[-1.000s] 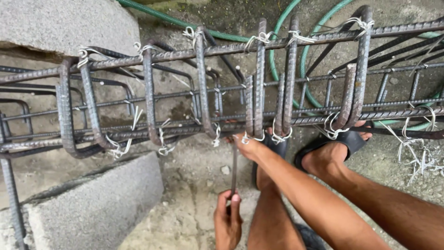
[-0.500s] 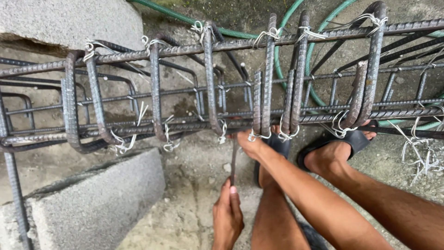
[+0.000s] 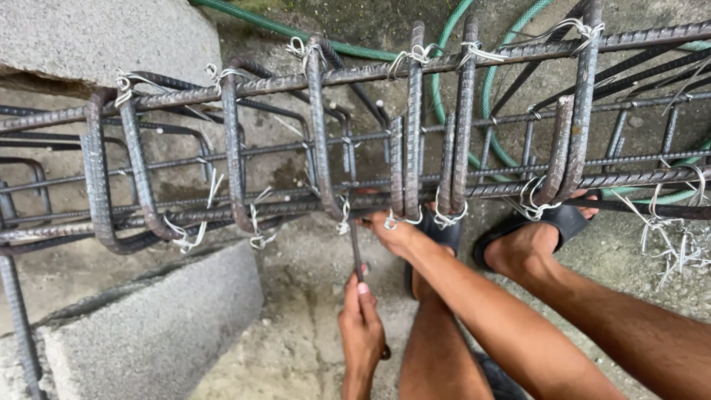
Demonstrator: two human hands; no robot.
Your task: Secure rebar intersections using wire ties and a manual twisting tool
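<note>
A rusty rebar cage (image 3: 318,141) lies horizontally in front of me, its stirrups bound with pale wire ties. My right hand (image 3: 391,231) reaches under the lower front bar, fingers pinched at a wire tie (image 3: 400,219) next to two close-set stirrups. Below it, my left hand (image 3: 362,326) grips the handle of a thin metal tying tool (image 3: 356,252). The tool stands upright, its tip touching the bar just left of my right hand.
A grey concrete block (image 3: 148,326) lies at lower left and another (image 3: 96,37) at upper left. A green hose (image 3: 481,81) curls behind the cage. My feet in black sandals (image 3: 552,222) stand under the cage. Loose wire pieces (image 3: 674,248) hang at right.
My left hand has risen slightly along the tool toward the bar. My right hand stays at the same wire tie. The view has drifted a little.
</note>
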